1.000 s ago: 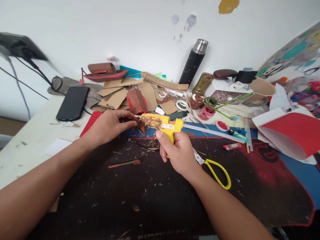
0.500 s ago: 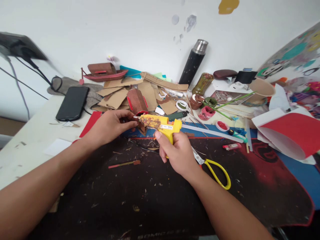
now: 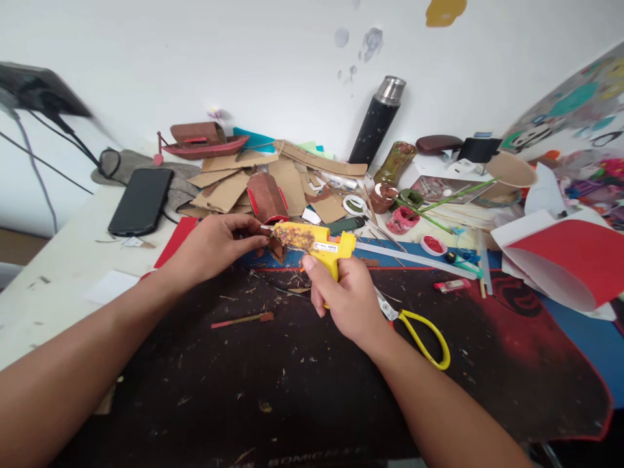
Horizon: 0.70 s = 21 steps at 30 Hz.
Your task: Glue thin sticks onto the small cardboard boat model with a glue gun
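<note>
My right hand [image 3: 347,300] is wrapped round the handle of a yellow hot glue gun [image 3: 297,236], its body smeared with dark residue. From the back of the gun a long translucent glue stick [image 3: 414,258] sticks out to the right. The nozzle points left, at the fingertips of my left hand [image 3: 221,246]. Those fingers are pinched together, and what they hold is too small and hidden to make out. Just behind the nozzle is a brown curved piece with red edges [image 3: 268,197]. A thin painted stick with a brown end [image 3: 242,320] lies on the dark mat.
Yellow-handled scissors [image 3: 424,338] lie right of my right hand. Behind are cardboard scraps [image 3: 219,192], a red model boat [image 3: 205,148], a black flask [image 3: 375,123] and paint pots [image 3: 403,220]. A phone [image 3: 141,201] lies at left, a rolled red sheet [image 3: 565,260] at right.
Almost nothing differs. Both hands and the glue gun keep the same place, with the nozzle at my left fingertips.
</note>
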### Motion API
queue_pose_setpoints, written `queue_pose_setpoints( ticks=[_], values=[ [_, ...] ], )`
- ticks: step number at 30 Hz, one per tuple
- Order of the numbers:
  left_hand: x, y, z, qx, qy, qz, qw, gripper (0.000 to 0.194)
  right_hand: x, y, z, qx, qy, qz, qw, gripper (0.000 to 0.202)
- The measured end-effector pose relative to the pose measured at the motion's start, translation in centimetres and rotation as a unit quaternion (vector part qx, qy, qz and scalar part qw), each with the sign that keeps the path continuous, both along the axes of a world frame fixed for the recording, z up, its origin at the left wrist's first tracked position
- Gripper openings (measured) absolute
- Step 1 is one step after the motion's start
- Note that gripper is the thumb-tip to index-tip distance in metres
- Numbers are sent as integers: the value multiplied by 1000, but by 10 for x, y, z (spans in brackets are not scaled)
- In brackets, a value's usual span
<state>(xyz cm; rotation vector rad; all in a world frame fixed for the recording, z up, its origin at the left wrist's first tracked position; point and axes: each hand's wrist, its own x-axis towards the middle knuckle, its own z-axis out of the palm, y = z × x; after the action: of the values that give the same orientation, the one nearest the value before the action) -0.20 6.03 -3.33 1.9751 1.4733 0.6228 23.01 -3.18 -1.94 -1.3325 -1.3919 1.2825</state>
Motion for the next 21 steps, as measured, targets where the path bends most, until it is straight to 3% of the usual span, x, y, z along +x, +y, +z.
queue_pose_setpoints(
  ticks=[21],
  values=[
    [3,-1,1,1,-23,-3,1000,29,0,-1,-2,3,-1,-1,1000,52]
  ],
)
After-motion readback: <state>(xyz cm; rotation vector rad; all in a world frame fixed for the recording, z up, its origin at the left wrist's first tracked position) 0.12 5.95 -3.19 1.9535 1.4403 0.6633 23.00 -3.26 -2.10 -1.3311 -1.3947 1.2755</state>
